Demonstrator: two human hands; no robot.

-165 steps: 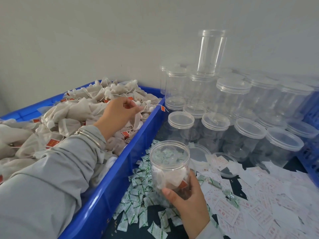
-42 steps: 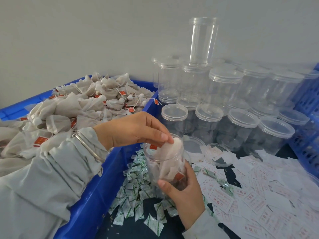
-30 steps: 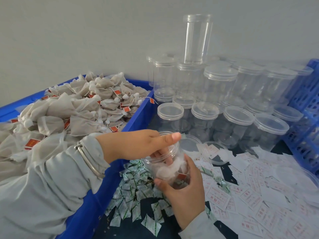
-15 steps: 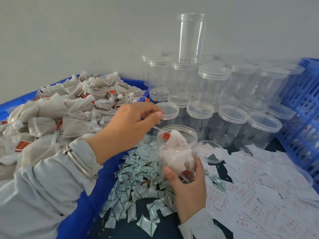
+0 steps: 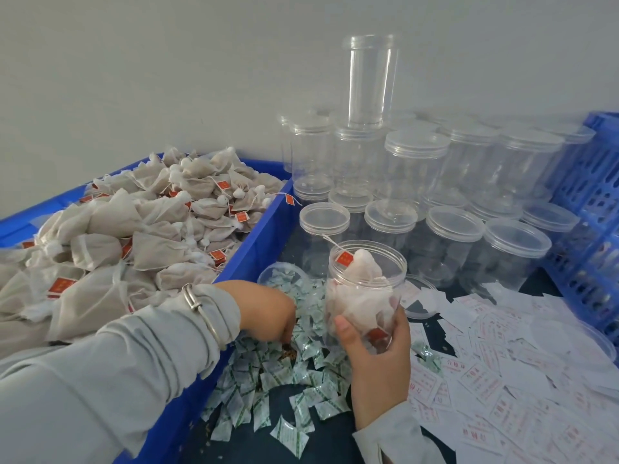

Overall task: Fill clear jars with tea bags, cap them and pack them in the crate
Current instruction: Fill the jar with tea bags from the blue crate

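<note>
Jar (image 5: 363, 289), uncapped and held upright in the right hand (image 5: 375, 349), now holds tea bags (image 5: 355, 296); left hand (image 5: 268, 309) has left its mouth and reaches into the green sachets (image 5: 268, 370), fingers hidden; filling looks near done.

The bin (image 5: 254, 236) of tea bags (image 5: 140, 236) occupies the left. To its right, a heap of small sachets (image 5: 268, 370) lies on the table. The open jar (image 5: 363, 289), with tea bags inside, sits above the sachets in the right hand (image 5: 375, 356). Paper slips (image 5: 502, 380) spread to the right. Capped jars (image 5: 452, 236) stand stacked behind, against the wall. A crate (image 5: 596, 202) stands at far right.
</note>
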